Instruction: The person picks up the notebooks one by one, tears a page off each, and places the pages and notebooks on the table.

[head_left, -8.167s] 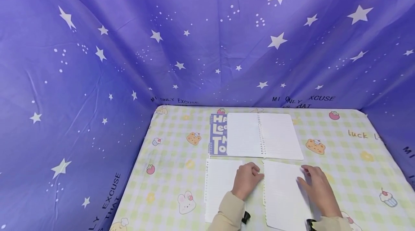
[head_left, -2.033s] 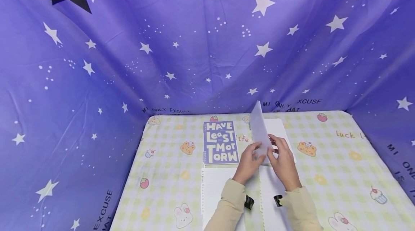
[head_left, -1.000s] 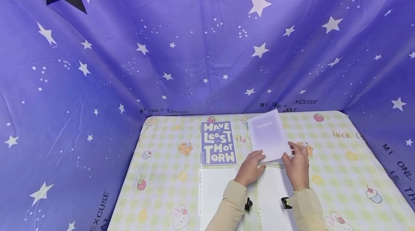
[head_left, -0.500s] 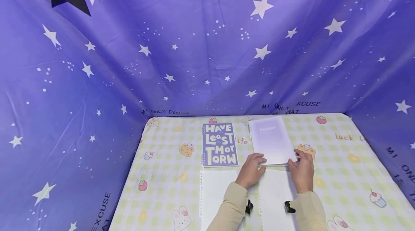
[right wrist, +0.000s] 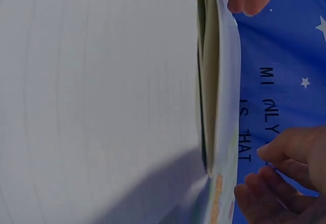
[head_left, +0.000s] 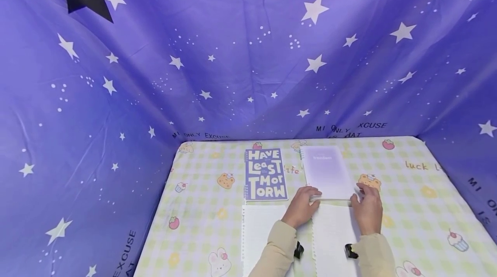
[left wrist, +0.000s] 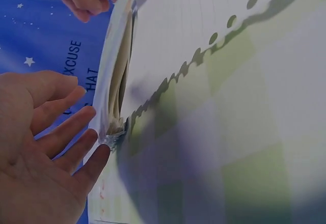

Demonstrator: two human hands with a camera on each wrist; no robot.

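Note:
A closed spiral notebook with a pale lilac cover reading "freedom" [head_left: 325, 172] lies flat on the table. My left hand [head_left: 302, 207] is at its lower left corner, fingers relaxed; in the left wrist view the left hand [left wrist: 51, 142] has its fingers spread beside the coil. At the lower right corner is my right hand [head_left: 367, 209]; in the right wrist view the right hand [right wrist: 285, 178] is loosely bent, with nothing between thumb and fingers. A loose ruled sheet with a torn punched edge [head_left: 335, 242] lies below the notebook, partly under the right forearm.
A blue notebook with large white lettering [head_left: 265, 174] lies to the left. Below it is another loose punched sheet [head_left: 261, 231], partly covered by the left sleeve. A checked cloth [head_left: 202, 221] covers the table. A purple star-print curtain [head_left: 248, 52] stands behind and at both sides.
The right notebook lay open over part of the blue one; it was moved right and its cover turned over. In the last second the cover settled flat and the right hand drew off its corner.

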